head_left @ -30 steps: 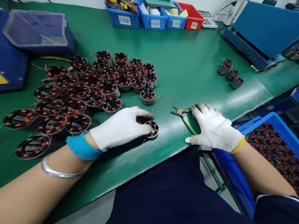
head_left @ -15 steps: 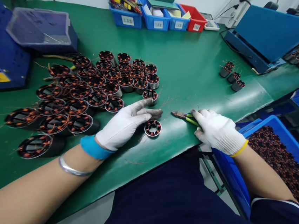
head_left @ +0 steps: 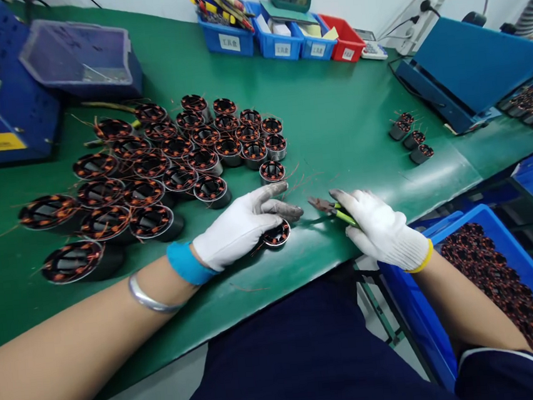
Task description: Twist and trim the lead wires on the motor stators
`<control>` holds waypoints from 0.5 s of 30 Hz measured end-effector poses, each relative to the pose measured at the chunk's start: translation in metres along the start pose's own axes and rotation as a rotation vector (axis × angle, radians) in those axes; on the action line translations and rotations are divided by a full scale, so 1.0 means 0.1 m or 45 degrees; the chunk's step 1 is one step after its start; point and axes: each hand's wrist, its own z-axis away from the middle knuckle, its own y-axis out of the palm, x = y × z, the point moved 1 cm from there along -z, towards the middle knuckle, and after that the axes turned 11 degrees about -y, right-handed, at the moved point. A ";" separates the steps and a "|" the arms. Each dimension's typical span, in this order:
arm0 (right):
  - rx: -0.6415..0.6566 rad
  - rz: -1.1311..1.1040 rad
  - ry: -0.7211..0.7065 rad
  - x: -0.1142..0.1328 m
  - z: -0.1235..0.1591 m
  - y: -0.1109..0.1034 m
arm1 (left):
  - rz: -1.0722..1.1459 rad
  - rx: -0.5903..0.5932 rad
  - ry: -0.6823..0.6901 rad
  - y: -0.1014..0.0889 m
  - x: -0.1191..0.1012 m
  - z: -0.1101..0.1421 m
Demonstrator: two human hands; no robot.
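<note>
My left hand (head_left: 249, 219), in a white glove with dirty fingertips, has its fingers stretched out and apart. Its thumb reaches over a single motor stator (head_left: 277, 235) with copper windings, partly covering its rim. In my right hand (head_left: 379, 223), also gloved, is a pair of diagonal cutters (head_left: 343, 214) with green handles. Their jaws point left, toward the left fingertips, just above the table. Another stator (head_left: 272, 172) stands beyond the left fingers, with loose cut wires (head_left: 309, 177) beside it.
Several wound stators (head_left: 176, 147) stand grouped on the green table (head_left: 333, 105) at left. Several small ones (head_left: 414, 140) stand at right. A blue crate (head_left: 487, 213) of copper-wound parts sits below the table edge. Tool boxes (head_left: 230, 42) line the back, and a blue machine (head_left: 475, 73) stands at right.
My left hand has moved right, so its thumb now overlaps the nearest stator. The cutters remain in my right hand, with their jaws farther apart. The view has shifted slightly.
</note>
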 end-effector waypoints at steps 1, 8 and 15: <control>0.046 0.035 -0.011 0.04 -0.01 -0.05 | 0.005 -0.009 0.006 0.01 0.00 0.01; 0.150 0.224 -0.041 0.14 -0.10 -0.21 | -0.028 -0.009 0.049 0.02 -0.01 0.01; 0.241 0.276 0.018 0.22 -0.17 -0.34 | -0.024 -0.016 0.078 0.03 0.00 0.02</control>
